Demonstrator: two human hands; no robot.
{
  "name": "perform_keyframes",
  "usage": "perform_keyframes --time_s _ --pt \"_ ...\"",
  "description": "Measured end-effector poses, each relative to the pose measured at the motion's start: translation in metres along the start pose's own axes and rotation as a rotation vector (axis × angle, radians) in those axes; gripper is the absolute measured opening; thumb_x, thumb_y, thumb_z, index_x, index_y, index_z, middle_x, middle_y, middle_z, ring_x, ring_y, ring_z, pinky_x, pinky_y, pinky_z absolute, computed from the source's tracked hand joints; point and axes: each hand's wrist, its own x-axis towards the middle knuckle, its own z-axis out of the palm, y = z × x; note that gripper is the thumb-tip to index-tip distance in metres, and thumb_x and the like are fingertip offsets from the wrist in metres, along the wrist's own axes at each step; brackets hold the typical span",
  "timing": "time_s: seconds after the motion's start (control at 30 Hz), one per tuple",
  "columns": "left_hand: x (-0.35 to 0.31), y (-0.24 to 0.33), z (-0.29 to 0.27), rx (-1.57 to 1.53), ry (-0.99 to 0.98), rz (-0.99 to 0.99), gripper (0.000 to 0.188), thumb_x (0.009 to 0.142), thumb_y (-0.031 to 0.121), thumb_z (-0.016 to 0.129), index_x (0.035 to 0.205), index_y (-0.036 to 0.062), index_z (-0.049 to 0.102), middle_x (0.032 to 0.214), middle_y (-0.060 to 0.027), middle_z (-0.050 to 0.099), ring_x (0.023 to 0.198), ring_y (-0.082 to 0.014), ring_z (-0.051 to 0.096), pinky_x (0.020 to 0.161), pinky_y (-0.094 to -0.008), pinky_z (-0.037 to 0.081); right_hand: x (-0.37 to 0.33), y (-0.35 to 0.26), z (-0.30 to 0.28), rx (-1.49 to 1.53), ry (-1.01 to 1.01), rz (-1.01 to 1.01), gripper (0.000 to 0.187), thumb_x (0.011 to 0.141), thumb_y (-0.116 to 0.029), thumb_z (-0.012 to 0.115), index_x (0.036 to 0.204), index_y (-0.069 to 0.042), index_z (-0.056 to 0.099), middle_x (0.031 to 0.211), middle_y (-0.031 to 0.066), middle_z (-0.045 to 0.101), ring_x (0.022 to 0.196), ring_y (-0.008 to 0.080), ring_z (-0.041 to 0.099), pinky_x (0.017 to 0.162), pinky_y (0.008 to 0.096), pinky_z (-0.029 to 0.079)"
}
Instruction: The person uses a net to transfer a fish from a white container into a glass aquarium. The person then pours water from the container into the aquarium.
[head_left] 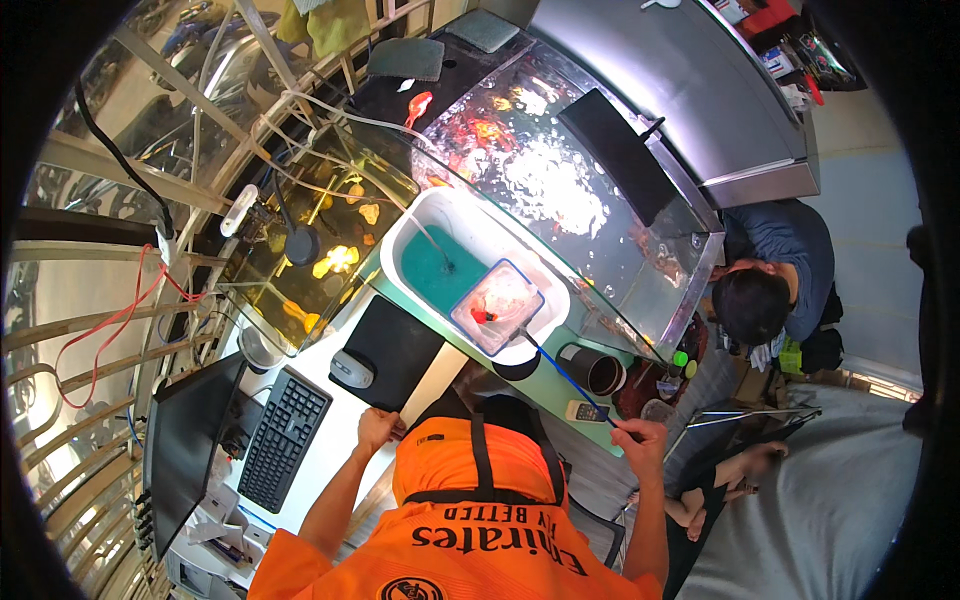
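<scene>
My right hand [642, 445] is closed round the end of a long blue handle. That handle belongs to a fish net [465, 312] with a blue rectangular rim and pale mesh. Within the mesh lies a small red fish [484, 316]. The net rests over the right part of a white tub [400, 232], which holds teal water [430, 268] with a thin hose running down into it. My left hand [380, 428] is curled at the desk's front edge, beside the black mouse pad [385, 355]; whether its fingers hold anything is hidden.
A large glass tank [640, 285] with bright reflections and red fish stands behind the tub. A smaller tank [262, 290] with yellow fish is at left. A keyboard [283, 438], mouse [352, 369], phone [587, 411] and dark canister [592, 370] lie about. One person [785, 265] bends at right.
</scene>
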Motion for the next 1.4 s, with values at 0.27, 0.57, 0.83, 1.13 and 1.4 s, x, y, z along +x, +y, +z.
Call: perform_keyframes --time_s 0.27,0.57,0.83,1.13,1.4 --pt "0.003 -0.003 -0.001 0.006 0.005 0.004 0.031 0.085 0.019 0.059 0.076 -0.0054 0.075 0.070 -0.0145 0.073 0.057 -0.0220 0.071 0.055 -0.0305 0.058 -0.002 -0.002 -0.006 0.032 0.007 -0.046 0.014 0.080 -0.001 0.078 0.094 0.001 0.078 0.070 0.0067 0.071 0.061 0.0102 0.064 0.055 0.0242 0.046" --pt "0.003 -0.001 -0.001 0.013 0.003 -0.021 0.029 0.085 0.018 0.059 0.074 -0.0036 0.076 0.069 -0.0120 0.073 0.056 -0.0200 0.071 0.054 -0.0277 0.057 -0.003 -0.013 -0.012 0.015 0.016 -0.041 0.013 0.081 -0.002 0.077 0.093 0.001 0.078 0.069 0.0061 0.071 0.061 0.0096 0.063 0.055 0.0243 0.046" --pt "0.000 0.003 -0.001 0.023 0.014 -0.023 0.028 0.084 0.017 0.058 0.073 -0.0035 0.075 0.069 -0.0120 0.073 0.057 -0.0200 0.072 0.055 -0.0280 0.057 -0.005 -0.011 -0.019 0.088 0.020 -0.012 0.014 0.084 -0.005 0.077 0.095 0.003 0.077 0.070 0.0050 0.070 0.061 0.0088 0.062 0.055 0.0233 0.045" --pt "0.002 0.001 -0.002 0.015 0.002 -0.020 0.028 0.084 0.016 0.059 0.072 -0.0039 0.075 0.069 -0.0126 0.073 0.056 -0.0203 0.071 0.054 -0.0279 0.057 -0.004 -0.007 -0.024 0.151 0.033 0.026 0.014 0.086 -0.008 0.077 0.096 0.002 0.077 0.070 0.0044 0.069 0.059 0.0072 0.058 0.052 0.0224 0.042" --pt "0.005 -0.002 -0.001 0.003 -0.008 -0.014 0.029 0.084 0.017 0.058 0.072 -0.0039 0.075 0.069 -0.0128 0.073 0.056 -0.0204 0.071 0.053 -0.0283 0.056 -0.004 -0.007 -0.025 0.199 0.031 0.051 0.012 0.086 -0.006 0.076 0.095 0.002 0.076 0.068 0.0042 0.068 0.056 0.0065 0.057 0.050 0.0224 0.041"
